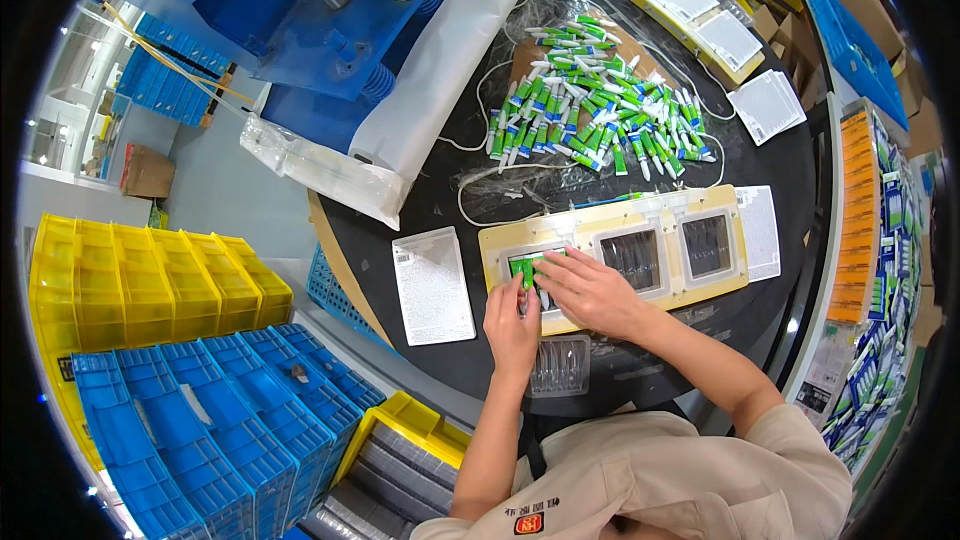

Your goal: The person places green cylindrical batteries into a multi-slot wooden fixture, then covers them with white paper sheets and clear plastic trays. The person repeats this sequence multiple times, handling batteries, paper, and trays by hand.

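Observation:
A cream frame (700,287) with three rectangular openings lies on the near part of the black round table. In its left opening are small green-and-white squeeze tubes (522,266), partly hidden by my fingers. My left hand (513,328) pinches one of these tubes at the near edge of that opening. My right hand (597,294) lies over the same opening, fingers stretched out, fingertips touching the tubes. Clear plastic trays with moulded slots fill the middle opening (631,260) and the right opening (707,244). Another clear tray (560,367) lies just below the frame, near my forearms.
A heap of similar tubes (600,105) spreads across the far table. White printed cards (434,287) lie left of the frame, with more at right. A second cream frame (690,2) holds cards at the back. Blue machinery (330,50) stands far left; blue crates (210,420) stand near left.

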Demonstrator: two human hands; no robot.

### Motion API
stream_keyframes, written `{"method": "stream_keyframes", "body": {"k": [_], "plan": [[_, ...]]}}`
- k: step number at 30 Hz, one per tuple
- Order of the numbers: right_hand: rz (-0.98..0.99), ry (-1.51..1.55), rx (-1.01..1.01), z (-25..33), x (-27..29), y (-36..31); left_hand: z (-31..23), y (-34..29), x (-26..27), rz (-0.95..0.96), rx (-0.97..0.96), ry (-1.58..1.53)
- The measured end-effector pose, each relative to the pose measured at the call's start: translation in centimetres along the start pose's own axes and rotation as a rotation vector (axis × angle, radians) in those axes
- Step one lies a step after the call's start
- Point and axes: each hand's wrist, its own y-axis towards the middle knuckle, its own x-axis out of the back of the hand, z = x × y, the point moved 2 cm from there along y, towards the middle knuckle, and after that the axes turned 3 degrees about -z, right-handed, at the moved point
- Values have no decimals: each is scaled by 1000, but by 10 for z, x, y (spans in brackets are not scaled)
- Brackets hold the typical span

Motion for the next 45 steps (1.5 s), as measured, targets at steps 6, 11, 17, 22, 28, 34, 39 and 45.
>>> {"method": "stream_keyframes", "body": {"k": [6, 11, 17, 22, 28, 34, 39, 45], "plan": [[8, -63, 28, -1, -20, 4, 0, 0, 1, -26, -7, 1], [-25, 137, -76, -5, -26, 3, 1, -1, 1, -14, -28, 16], [-81, 184, -75, -6, -22, 7, 1, 0, 0, -5, -32, 38], [-94, 187, -75, -6, -20, 6, 1, -2, -1, -25, -26, 31], [-118, 181, -79, -7, -23, 7, 3, -3, -3, -52, -44, 36], [-180, 207, -101, -6, -13, 8, -3, -2, 5, 20, -11, 14], [-232, 70, -191, -3, 2, -7, -8, -5, 12, 189, -263, 203], [-100, -42, -225, 2, -4, -11, -9, -9, 5, 444, -282, 335]]}}
